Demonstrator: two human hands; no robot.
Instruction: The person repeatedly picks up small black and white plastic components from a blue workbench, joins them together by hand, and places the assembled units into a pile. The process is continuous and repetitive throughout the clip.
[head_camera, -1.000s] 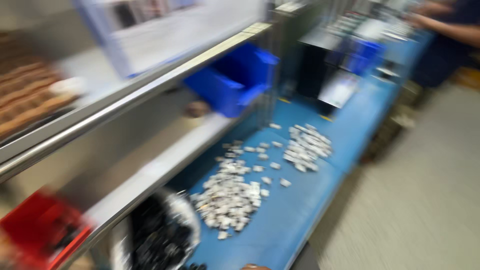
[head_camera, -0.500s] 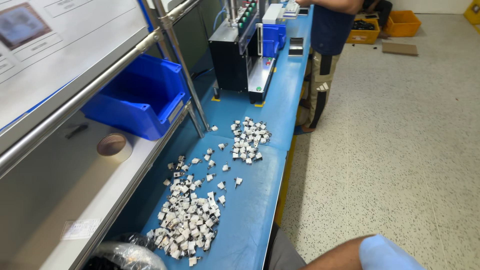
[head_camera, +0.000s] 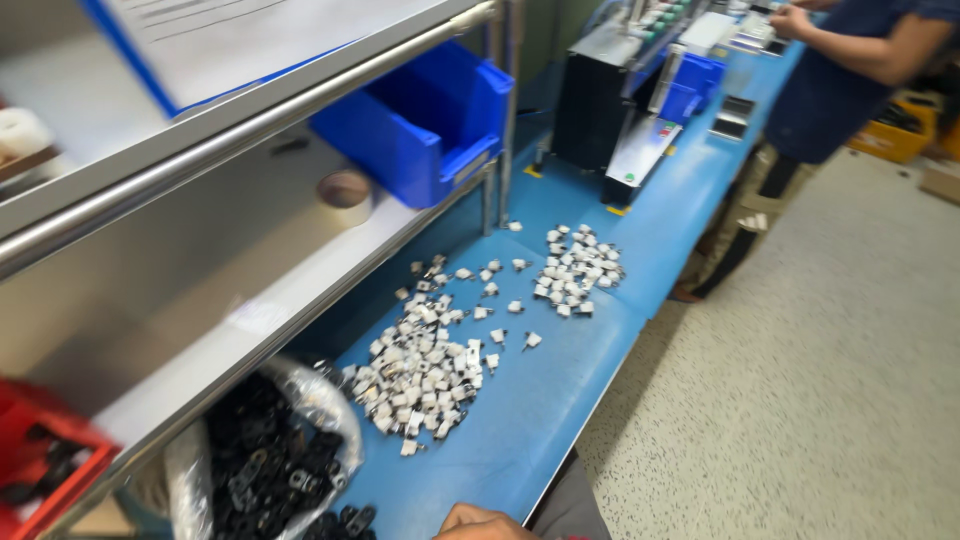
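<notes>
Hand: only the top of one hand (head_camera: 482, 522) shows at the bottom edge; which hand it is, and whether its grip is open or closed, cannot be told.
Nearest things: black plastic parts (head_camera: 262, 470) in a clear bag (head_camera: 322, 400) just beside the hand, some spilled onto the desk.
White parts: a large loose pile of small white parts (head_camera: 422, 368) lies past the bag; a smaller pile (head_camera: 577, 270) lies farther along, well apart from the hand.
Surface: a long blue desk (head_camera: 560, 380), bare between the piles and its front edge.
Shelf: a metal shelf (head_camera: 250, 310) runs along the desk, carrying a roll of tape (head_camera: 345, 192), a blue bin (head_camera: 425, 120) and a red bin (head_camera: 45, 465).
Farther on: a dark machine (head_camera: 600, 100) stands on the desk.
Room: speckled pale floor (head_camera: 820, 380); another person (head_camera: 840, 70) in dark blue works at the far end.
</notes>
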